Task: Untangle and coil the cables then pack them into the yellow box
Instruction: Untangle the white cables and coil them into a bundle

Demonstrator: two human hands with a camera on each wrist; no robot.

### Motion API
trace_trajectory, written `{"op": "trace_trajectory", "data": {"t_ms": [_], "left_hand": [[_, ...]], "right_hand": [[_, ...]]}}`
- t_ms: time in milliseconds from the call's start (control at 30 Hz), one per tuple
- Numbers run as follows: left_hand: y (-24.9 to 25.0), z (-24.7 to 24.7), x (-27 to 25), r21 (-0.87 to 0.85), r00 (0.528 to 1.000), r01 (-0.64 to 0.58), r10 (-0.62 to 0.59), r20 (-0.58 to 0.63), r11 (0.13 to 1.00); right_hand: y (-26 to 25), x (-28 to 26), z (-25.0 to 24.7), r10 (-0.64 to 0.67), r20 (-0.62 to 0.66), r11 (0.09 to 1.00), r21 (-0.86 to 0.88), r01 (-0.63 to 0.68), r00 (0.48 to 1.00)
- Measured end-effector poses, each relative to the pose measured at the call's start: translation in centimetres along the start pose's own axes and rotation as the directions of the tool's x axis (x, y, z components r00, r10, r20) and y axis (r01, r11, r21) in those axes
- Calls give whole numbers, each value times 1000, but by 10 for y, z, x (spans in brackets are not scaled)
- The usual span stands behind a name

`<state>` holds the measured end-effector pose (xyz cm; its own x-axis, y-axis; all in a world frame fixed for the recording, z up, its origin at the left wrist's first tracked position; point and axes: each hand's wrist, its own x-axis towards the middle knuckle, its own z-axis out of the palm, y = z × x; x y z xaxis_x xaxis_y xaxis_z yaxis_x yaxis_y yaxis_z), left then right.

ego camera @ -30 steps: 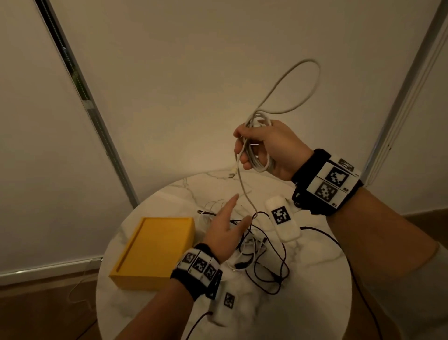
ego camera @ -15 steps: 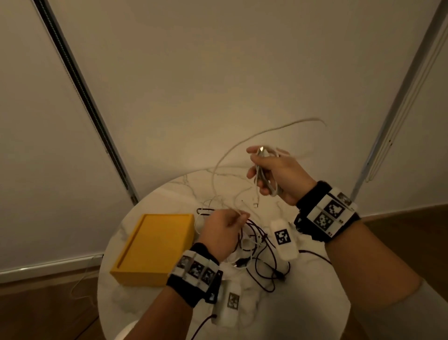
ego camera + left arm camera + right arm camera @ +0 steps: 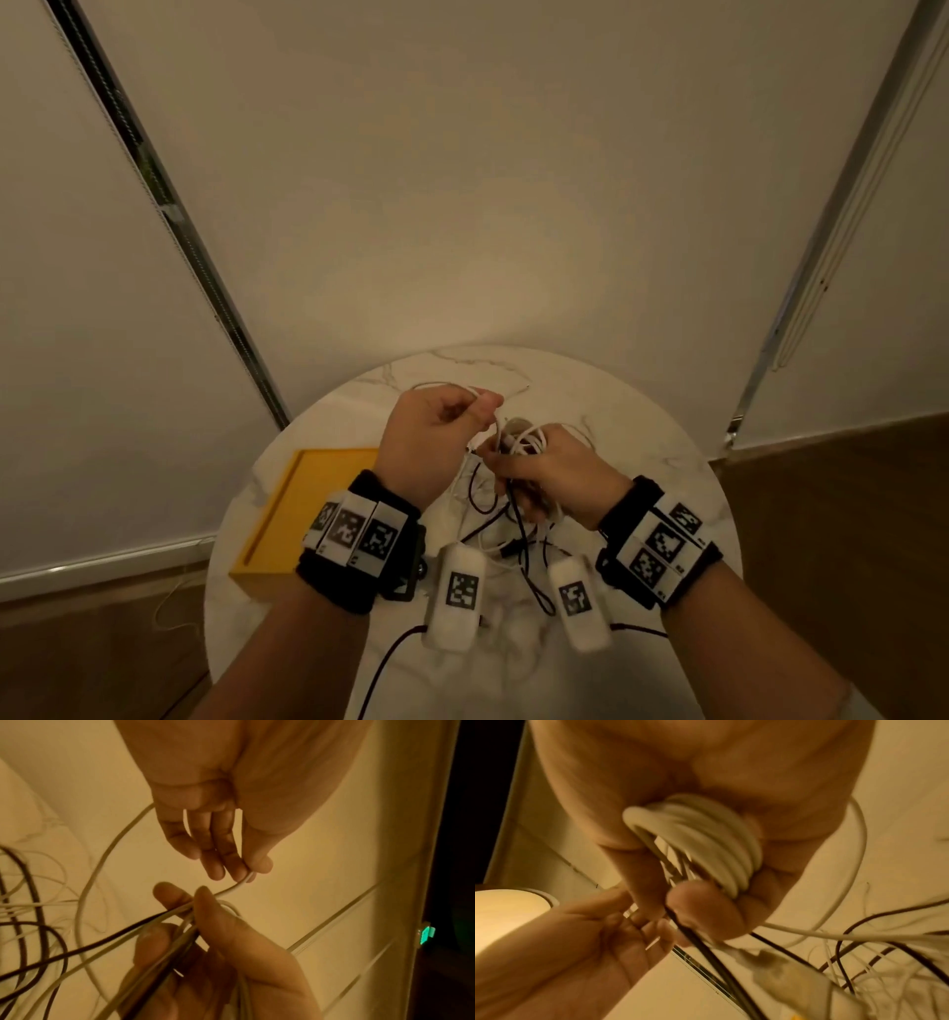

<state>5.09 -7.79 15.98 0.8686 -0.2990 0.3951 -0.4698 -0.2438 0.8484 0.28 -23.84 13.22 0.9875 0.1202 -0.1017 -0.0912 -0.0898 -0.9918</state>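
Note:
My right hand [image 3: 534, 462] grips a coil of white cable [image 3: 529, 439] above the round marble table [image 3: 642, 421]; in the right wrist view the coil [image 3: 706, 837] is wrapped round its fingers, and a dark cable [image 3: 706, 947] also runs through the grip. My left hand [image 3: 441, 431] pinches the free end of the same white cable [image 3: 231, 889] between thumb and fingertips, just left of the coil. Under both hands lies a tangle of dark and white cables [image 3: 508, 534]. The yellow box [image 3: 298, 509] lies open on the table's left, partly behind my left wrist.
Two white marker-tagged blocks [image 3: 457, 591] [image 3: 577, 601] hang below my wrists over the table's near part. A dark cable [image 3: 390, 663] runs off the front edge. Pale blinds stand close behind the table; wooden floor lies on both sides.
My right hand came down from high above the table with the coil. The left hand rose from the tangle and took hold of the white cable's free end beside it.

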Motion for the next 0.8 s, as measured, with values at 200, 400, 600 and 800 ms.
{"op": "trace_trajectory", "data": {"t_ms": [200,400,600,800], "left_hand": [[-13,-3,-4,-153,985,168,-173,-22,974],[-63,25,-41,-50,949,232,-214,232,972],[-105,58,-67,310,895,55,-184,407,949],[-54,54,-57,-280,991,124,-106,79,952]], "right_hand": [[-8,3,-6,-84,-87,996,-46,81,993],[-13,8,-14,-108,-138,978,162,130,984],[-40,16,-20,-116,-186,946,277,166,976],[-59,24,-27,-130,-158,966,201,161,979]]}}
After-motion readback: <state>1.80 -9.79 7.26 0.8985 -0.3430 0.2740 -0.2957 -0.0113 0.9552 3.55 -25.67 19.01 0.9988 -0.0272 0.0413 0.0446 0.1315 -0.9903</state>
